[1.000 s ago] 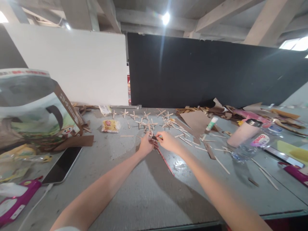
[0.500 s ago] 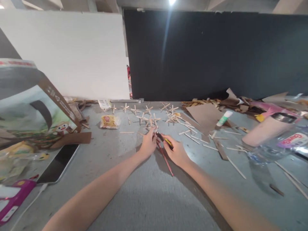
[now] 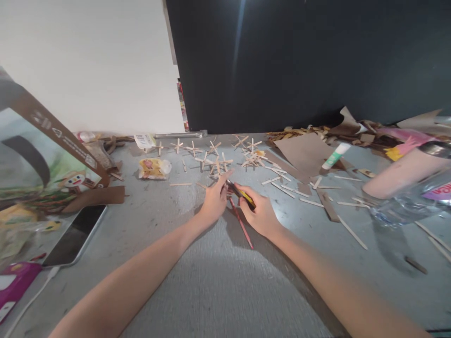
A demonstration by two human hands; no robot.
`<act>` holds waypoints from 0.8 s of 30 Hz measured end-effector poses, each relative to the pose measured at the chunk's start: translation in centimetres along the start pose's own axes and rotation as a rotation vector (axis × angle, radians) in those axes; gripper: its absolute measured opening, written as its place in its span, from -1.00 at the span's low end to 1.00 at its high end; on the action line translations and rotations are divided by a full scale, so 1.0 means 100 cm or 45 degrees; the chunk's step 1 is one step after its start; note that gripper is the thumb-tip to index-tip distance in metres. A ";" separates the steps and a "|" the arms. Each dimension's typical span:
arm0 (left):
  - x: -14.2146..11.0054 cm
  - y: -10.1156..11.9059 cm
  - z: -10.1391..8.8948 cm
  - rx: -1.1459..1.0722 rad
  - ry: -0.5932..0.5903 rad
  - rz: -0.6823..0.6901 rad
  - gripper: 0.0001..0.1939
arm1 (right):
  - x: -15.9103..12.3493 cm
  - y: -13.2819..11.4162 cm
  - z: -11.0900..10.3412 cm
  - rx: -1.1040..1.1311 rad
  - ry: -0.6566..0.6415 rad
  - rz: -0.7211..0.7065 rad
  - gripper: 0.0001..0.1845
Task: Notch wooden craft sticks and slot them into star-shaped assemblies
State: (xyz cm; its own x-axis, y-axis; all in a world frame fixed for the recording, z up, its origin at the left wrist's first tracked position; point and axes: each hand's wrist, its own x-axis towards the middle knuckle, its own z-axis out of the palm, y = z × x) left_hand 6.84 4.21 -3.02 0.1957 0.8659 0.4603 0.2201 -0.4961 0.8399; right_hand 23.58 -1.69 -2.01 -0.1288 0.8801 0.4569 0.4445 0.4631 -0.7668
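My left hand (image 3: pixel 213 203) rests on the grey table (image 3: pixel 218 286), fingers together and pointing forward at the top end of a thin red stick (image 3: pixel 241 226) that lies slanted toward me. My right hand (image 3: pixel 259 213) is closed around a small black and yellow tool (image 3: pixel 241 193), whose dark tip points toward the left fingertips. Just beyond both hands lie several small stars made of crossed wooden sticks (image 3: pixel 215 164).
Loose wooden sticks (image 3: pixel 310 201) and brown card scraps (image 3: pixel 303 152) spread to the right, with a glue stick (image 3: pixel 336 156), a pink tumbler (image 3: pixel 405 173) and a clear plastic bottle (image 3: pixel 412 204). At the left are a printed carton (image 3: pixel 45 155), a phone (image 3: pixel 73 237) and a snack packet (image 3: pixel 152 169).
The view has tilted downward and closer to the table. My right hand drew back a little and turned the black and yellow tool. The left hand stayed at the red stick's top end.
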 end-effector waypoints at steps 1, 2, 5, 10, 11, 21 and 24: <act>0.000 0.000 0.000 0.013 0.025 0.013 -0.51 | 0.000 -0.002 0.000 0.009 -0.007 -0.018 -0.53; 0.000 0.001 0.000 0.015 0.046 0.020 -0.50 | -0.001 -0.003 0.000 0.018 -0.014 -0.039 -0.52; -0.001 0.003 0.002 -0.061 0.074 0.010 -0.48 | -0.002 -0.006 0.001 0.042 -0.026 -0.091 -0.49; -0.003 0.008 0.002 -0.237 0.086 -0.051 -0.50 | -0.004 -0.005 0.001 0.047 -0.020 -0.111 -0.47; -0.003 0.009 0.002 -0.255 0.088 -0.060 -0.51 | -0.004 -0.005 0.001 0.044 -0.018 -0.113 -0.48; -0.003 0.007 0.002 -0.359 0.096 -0.038 -0.52 | -0.005 -0.006 -0.003 -0.004 -0.003 -0.082 -0.50; -0.003 0.007 0.002 -0.345 0.092 -0.051 -0.50 | -0.005 -0.006 -0.003 -0.018 -0.009 -0.051 -0.51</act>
State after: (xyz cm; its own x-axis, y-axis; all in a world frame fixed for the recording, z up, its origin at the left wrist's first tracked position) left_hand 7.13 3.61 -2.67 0.1210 0.8915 0.4366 -0.0388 -0.4352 0.8995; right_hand 23.64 -2.44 -1.62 -0.1529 0.8615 0.4842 0.4511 0.4968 -0.7415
